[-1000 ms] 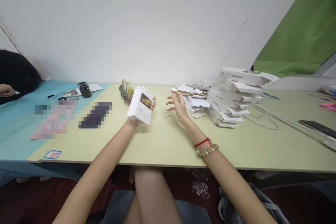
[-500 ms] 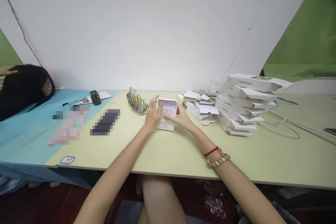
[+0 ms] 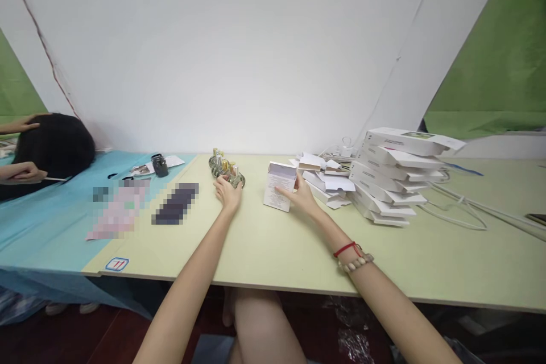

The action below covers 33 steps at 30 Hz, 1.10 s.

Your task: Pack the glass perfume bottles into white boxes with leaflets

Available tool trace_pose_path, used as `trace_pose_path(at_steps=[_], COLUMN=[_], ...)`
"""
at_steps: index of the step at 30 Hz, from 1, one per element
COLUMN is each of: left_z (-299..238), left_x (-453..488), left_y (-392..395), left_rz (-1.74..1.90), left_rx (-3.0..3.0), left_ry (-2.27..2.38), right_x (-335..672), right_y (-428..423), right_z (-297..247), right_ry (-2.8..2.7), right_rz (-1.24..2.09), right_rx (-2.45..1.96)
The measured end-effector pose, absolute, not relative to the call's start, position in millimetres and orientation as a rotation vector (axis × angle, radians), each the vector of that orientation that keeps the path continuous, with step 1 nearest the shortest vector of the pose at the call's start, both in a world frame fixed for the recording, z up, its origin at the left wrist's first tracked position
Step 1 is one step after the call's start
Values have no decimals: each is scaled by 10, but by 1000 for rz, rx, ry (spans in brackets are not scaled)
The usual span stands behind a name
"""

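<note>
My right hand (image 3: 303, 196) holds a small white printed box (image 3: 278, 189) upright on the table, with its thumb across the lettered front and its fingers behind the right edge. The box's top looks open. To the left, my left hand (image 3: 229, 194) reaches the near end of a row of small round glass bottles (image 3: 222, 166) with gold tops. Its fingers and thumb are spread around the nearest bottles, which they partly hide. A firm grip on any of them does not show.
White flat boxes (image 3: 384, 182) form a leaning stack at right, beside a pile of opened cartons (image 3: 326, 179) and white cables (image 3: 464, 210). At left are a dark jar (image 3: 160, 165) on blue cloth and a co-worker's hands at a black wig-like head of hair (image 3: 55, 151).
My left hand has let go of the box and moved left to the bottles. My right hand keeps the box, now tilted slightly. At far left, a co-worker's second hand has come into view.
</note>
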<state>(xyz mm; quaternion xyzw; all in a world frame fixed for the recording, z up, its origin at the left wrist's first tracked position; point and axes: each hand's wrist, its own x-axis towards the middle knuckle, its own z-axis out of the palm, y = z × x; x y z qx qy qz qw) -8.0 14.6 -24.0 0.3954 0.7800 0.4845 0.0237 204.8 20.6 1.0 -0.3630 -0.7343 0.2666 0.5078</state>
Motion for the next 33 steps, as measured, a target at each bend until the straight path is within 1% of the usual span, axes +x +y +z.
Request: trace_pose_path(at_steps=[7, 13, 19, 24, 29, 33], left_z=[-236, -208, -175, -166, -222, -253], left_x=[-159, -107, -45, -166, -391, -432], left_y=[157, 115, 58, 106, 171, 178], left_rz=[1456, 1327, 1483, 1689, 1593, 1580], left_rx=[1309, 1447, 1283, 1195, 1201, 1159], left_ry=[2340, 2316, 2560, 2530, 2421, 2434], right_x=[2060, 2045, 2047, 2050, 2051, 2047], right_y=[188, 194, 182, 169, 166, 167], right_z=[32, 39, 53, 63, 61, 57], right_ry=[-1774, -1764, -1755, -1762, -1768, -1764], right_rz=[640, 661, 666, 662, 634, 647], right_rx=[-889, -848, -861, -871, -890, -895])
